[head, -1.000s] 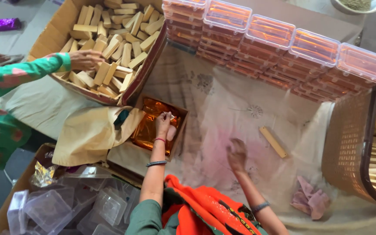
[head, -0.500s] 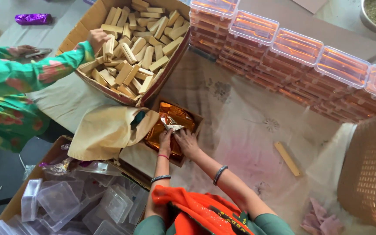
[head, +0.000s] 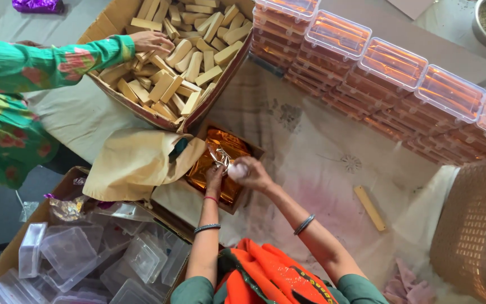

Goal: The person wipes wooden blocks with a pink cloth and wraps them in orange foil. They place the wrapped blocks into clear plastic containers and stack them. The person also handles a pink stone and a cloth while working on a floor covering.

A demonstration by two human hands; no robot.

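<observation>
- The left hand (head: 215, 173) and the right hand (head: 251, 173) met over a small cardboard box (head: 198, 194) lined with shiny orange-gold wrappers (head: 223, 149), near the centre of the view.
- Fingers of both hands were closed on a crinkled clear wrapper (head: 220, 157), pinched between them just above the orange-gold stack.
- At 11 o'clock from the hands, a large carton (head: 108, 28) held loose tan bars (head: 189, 62); a co-worker's hand (head: 150, 40), on a green floral sleeve, rested on those bars.
- At 1 to 3 o'clock, stacked clear lidded boxes (head: 392, 65) with orange contents formed a row.
- A single tan bar (head: 370, 208) lay on the cloth at 3 o'clock, well apart from the hands.
- Empty clear plastic boxes (head: 68, 253) sat at 8 o'clock.
</observation>
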